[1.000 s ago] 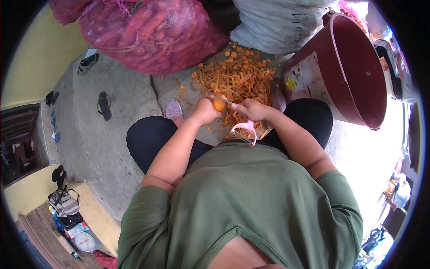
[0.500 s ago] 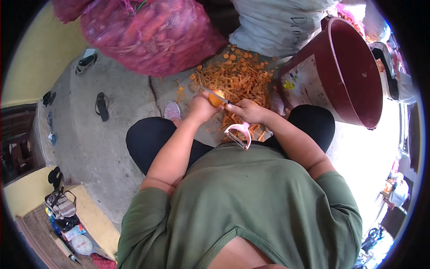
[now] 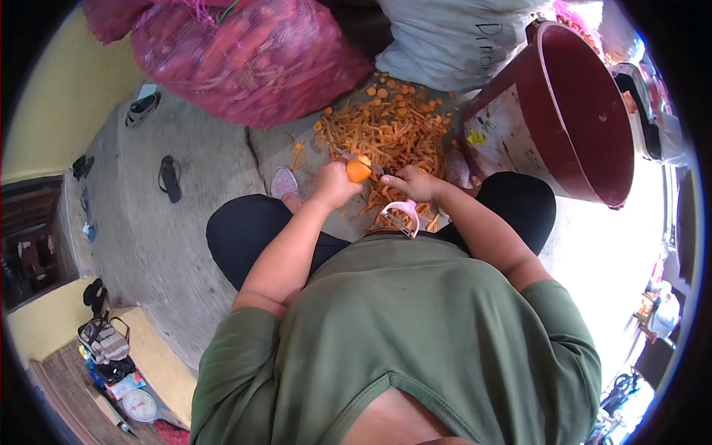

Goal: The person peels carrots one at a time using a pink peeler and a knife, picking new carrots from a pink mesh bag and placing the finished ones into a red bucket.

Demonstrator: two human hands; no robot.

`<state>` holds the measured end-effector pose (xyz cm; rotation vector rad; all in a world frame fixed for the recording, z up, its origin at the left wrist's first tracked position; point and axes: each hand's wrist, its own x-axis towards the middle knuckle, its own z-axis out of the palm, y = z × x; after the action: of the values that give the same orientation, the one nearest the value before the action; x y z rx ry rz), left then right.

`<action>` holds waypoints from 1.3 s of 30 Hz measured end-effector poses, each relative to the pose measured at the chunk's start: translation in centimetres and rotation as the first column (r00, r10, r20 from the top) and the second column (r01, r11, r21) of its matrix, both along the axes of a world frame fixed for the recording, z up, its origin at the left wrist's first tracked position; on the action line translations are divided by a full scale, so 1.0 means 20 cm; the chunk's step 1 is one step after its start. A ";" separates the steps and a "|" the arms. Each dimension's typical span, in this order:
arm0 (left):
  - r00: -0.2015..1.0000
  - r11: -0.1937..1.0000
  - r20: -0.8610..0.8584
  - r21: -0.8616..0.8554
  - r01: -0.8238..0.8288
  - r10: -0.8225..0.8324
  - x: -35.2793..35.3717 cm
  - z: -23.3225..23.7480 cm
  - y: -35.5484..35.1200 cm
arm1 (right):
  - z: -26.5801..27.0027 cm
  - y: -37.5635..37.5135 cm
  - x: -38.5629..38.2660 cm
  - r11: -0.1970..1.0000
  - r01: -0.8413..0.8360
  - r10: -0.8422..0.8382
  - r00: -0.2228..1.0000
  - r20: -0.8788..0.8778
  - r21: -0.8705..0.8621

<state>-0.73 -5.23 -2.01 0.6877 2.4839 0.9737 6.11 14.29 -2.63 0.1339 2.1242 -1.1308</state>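
My left hand is wrapped round an orange carrot, whose cut end points right. My right hand grips a knife, its blade lying across the carrot's end. A pink peeler hangs beneath my right hand, blade toward my body; how it is held is hidden. Below both hands a heap of orange peelings covers the grey floor, with round carrot slices at its far side.
A pink mesh sack full of carrots stands at the upper left. Beside it is a white sack. A dark red bucket leans at the right. Slippers lie on the floor at left.
The carrot has turned slightly and my right hand with the knife has shifted a little right. The peeler has swung up and to the right.
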 end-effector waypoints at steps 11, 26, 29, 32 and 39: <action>0.961 0.980 0.278 0.190 -0.063 0.008 0.01 -0.11 -0.01 | -0.02 0.06 0.02 0.999 -0.004 0.005 1.000 -0.008 0.038; 0.577 0.805 0.809 0.415 -0.424 -0.113 -0.11 0.12 -0.14 | -0.03 0.19 0.02 0.980 0.055 -0.056 0.998 -0.003 0.191; 0.645 0.814 0.763 0.351 -0.462 0.037 -0.09 0.09 -0.05 | -0.01 0.06 -0.01 0.985 0.169 -0.170 0.982 -0.078 -0.020; 0.699 0.861 0.708 0.294 -0.415 0.095 -0.09 -0.01 0.02 | 0.12 -0.04 0.01 0.993 0.109 -0.114 0.980 -0.164 -0.044; 0.646 0.878 0.759 0.248 -0.409 0.086 -0.06 -0.01 0.10 | 0.11 -0.06 -0.05 0.992 0.109 -0.118 0.981 -0.153 -0.066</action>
<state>-1.84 -3.25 -2.16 -0.0151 1.6771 1.5288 5.21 13.08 -0.34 0.1457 2.2433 -1.3054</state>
